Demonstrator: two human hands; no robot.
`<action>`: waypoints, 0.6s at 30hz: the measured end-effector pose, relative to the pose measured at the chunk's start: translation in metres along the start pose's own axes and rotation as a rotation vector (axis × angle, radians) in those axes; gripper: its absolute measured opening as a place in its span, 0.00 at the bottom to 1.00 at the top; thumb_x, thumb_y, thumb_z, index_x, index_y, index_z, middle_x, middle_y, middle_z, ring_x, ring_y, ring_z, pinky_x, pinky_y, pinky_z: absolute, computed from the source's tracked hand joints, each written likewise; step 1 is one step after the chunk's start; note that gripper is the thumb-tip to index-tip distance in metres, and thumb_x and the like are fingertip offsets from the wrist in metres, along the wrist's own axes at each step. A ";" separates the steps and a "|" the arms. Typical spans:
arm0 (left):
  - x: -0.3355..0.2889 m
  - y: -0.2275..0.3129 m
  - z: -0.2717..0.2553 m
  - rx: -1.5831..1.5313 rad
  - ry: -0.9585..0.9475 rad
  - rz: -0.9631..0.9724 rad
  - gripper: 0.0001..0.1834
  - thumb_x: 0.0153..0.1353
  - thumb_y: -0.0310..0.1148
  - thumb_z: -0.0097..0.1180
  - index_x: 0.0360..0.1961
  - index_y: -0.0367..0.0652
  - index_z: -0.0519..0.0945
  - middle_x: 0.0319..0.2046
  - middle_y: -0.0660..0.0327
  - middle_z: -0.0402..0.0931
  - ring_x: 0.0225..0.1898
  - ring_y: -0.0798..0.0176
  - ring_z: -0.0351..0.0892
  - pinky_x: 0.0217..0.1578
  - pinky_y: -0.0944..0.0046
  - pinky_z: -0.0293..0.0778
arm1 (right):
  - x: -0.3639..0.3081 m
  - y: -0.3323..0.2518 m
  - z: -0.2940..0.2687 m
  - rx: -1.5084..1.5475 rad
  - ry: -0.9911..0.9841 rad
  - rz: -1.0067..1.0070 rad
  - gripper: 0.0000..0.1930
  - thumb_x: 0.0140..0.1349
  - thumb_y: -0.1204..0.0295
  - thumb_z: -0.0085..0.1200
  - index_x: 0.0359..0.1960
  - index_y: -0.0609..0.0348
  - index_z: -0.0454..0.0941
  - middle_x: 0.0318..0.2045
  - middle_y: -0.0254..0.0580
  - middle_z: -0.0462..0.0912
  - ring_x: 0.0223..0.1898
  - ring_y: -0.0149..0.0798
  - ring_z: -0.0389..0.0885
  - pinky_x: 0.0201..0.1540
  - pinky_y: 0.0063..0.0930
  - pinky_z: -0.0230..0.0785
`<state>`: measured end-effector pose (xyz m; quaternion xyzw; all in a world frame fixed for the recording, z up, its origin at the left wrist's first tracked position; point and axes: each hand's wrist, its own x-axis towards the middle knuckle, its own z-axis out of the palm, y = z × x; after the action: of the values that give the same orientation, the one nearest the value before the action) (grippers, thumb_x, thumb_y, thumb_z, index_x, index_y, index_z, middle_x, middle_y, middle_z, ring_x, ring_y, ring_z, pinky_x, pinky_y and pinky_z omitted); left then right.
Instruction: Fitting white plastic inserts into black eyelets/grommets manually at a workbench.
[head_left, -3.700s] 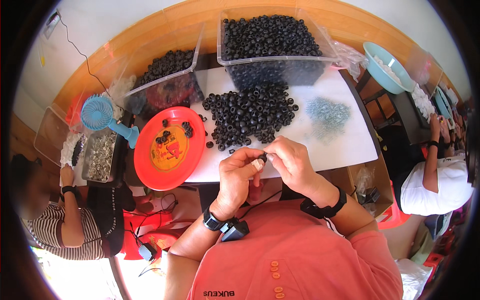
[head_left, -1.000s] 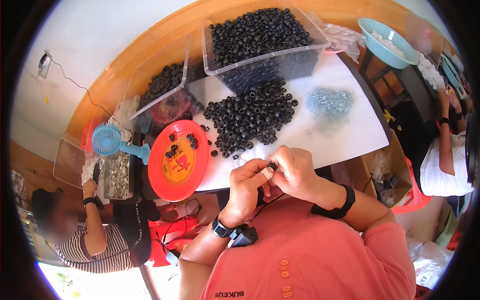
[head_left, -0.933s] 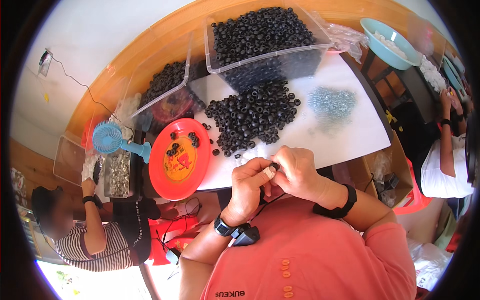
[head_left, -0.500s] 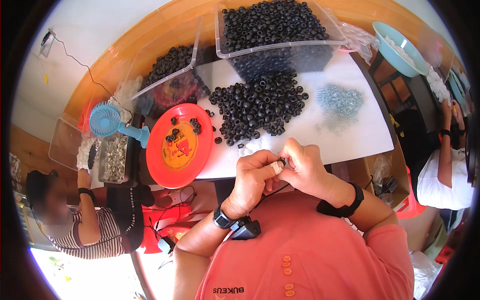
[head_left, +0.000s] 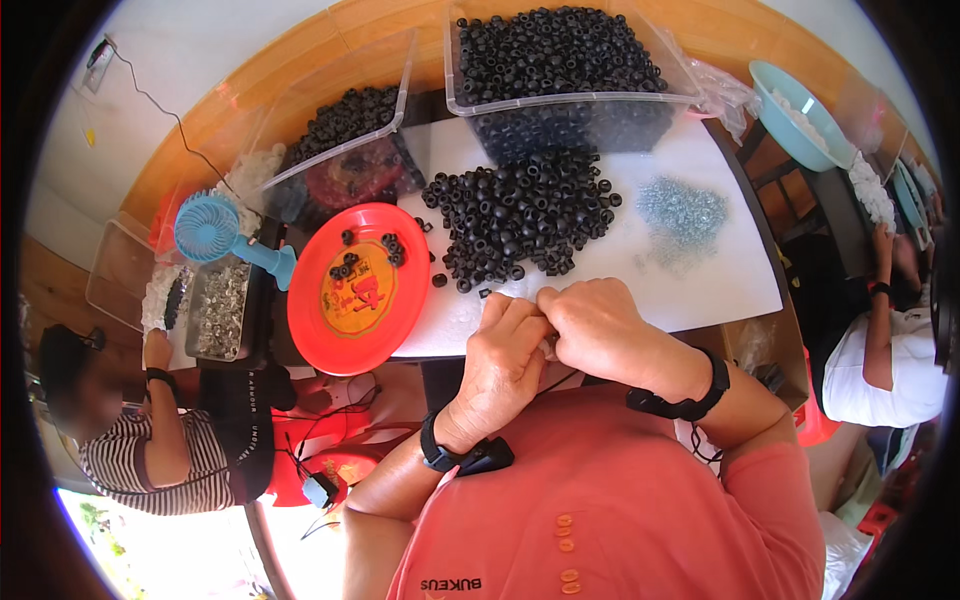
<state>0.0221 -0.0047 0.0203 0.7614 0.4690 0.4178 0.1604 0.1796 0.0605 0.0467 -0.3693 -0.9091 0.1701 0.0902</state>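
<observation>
My left hand point(head_left: 502, 362) and my right hand point(head_left: 598, 322) meet at the table's near edge, in front of my chest. Both are closed, fingers curled and pressed together. Whatever they pinch is hidden behind the knuckles. Just beyond them lies a heap of small black ring-shaped parts point(head_left: 522, 215), with a few strays at its near side. A pile of small clear bluish pieces point(head_left: 682, 212) is spread to the right. On the left, a red round plate point(head_left: 398, 318) carries several small clusters of black parts point(head_left: 393, 250).
Behind the heap stands a clear bin point(head_left: 580, 98) full of black parts, with a second clear bin point(head_left: 345, 140) at its left. A blue fan point(head_left: 208, 228) and a tray of shiny metal pieces point(head_left: 222, 312) sit left. A light-blue basin point(head_left: 800, 110) is far right. People work on both sides.
My hands have turned inward and closed tighter together. The small dark piece seen between my fingertips earlier is now covered. The whole view has shifted slightly.
</observation>
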 end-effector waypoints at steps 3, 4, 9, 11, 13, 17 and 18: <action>0.001 0.003 0.001 0.045 0.007 0.042 0.18 0.44 0.13 0.55 0.38 0.38 0.81 0.35 0.56 0.74 0.40 0.49 0.70 0.39 0.55 0.73 | 0.000 0.003 -0.003 0.033 0.012 0.016 0.10 0.45 0.70 0.64 0.27 0.60 0.79 0.25 0.49 0.83 0.31 0.54 0.83 0.34 0.46 0.73; 0.001 0.003 0.001 0.053 0.012 0.064 0.19 0.44 0.13 0.55 0.39 0.38 0.81 0.36 0.56 0.74 0.40 0.49 0.70 0.40 0.55 0.73 | 0.000 0.004 -0.003 0.057 0.025 0.036 0.06 0.46 0.71 0.62 0.26 0.60 0.80 0.26 0.50 0.84 0.32 0.53 0.84 0.35 0.46 0.74; 0.000 -0.007 0.000 0.054 -0.026 0.068 0.18 0.47 0.15 0.55 0.41 0.37 0.81 0.39 0.55 0.75 0.42 0.48 0.70 0.42 0.54 0.72 | 0.005 0.013 -0.008 0.213 -0.067 0.135 0.09 0.46 0.70 0.67 0.26 0.59 0.81 0.27 0.50 0.84 0.34 0.53 0.83 0.37 0.45 0.73; 0.000 -0.011 -0.001 0.041 -0.052 0.061 0.18 0.48 0.16 0.55 0.43 0.37 0.81 0.41 0.54 0.76 0.43 0.48 0.70 0.44 0.54 0.72 | 0.005 0.017 -0.010 0.295 -0.099 0.157 0.10 0.45 0.69 0.69 0.26 0.59 0.81 0.28 0.50 0.84 0.34 0.53 0.83 0.38 0.45 0.73; 0.002 -0.012 -0.001 0.026 -0.072 0.064 0.18 0.48 0.17 0.57 0.43 0.38 0.81 0.41 0.54 0.76 0.43 0.48 0.71 0.44 0.55 0.73 | 0.004 0.022 -0.011 0.456 -0.129 0.178 0.12 0.44 0.69 0.71 0.28 0.60 0.82 0.28 0.50 0.84 0.33 0.51 0.83 0.36 0.42 0.73; 0.005 -0.008 0.001 0.004 -0.091 0.019 0.17 0.48 0.18 0.61 0.42 0.40 0.82 0.39 0.56 0.76 0.43 0.50 0.71 0.44 0.55 0.73 | 0.003 0.028 -0.014 0.607 -0.193 0.272 0.10 0.46 0.72 0.69 0.29 0.62 0.82 0.28 0.50 0.84 0.31 0.49 0.84 0.35 0.39 0.73; 0.006 -0.008 0.004 0.010 -0.054 0.021 0.15 0.49 0.19 0.61 0.40 0.40 0.82 0.37 0.58 0.76 0.41 0.50 0.71 0.43 0.55 0.72 | 0.003 0.027 -0.016 0.666 -0.222 0.323 0.09 0.47 0.73 0.67 0.29 0.62 0.82 0.27 0.49 0.84 0.30 0.48 0.83 0.34 0.39 0.73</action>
<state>0.0218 0.0051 0.0159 0.7781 0.4586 0.3963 0.1651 0.1993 0.0848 0.0514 -0.4377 -0.7383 0.5072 0.0782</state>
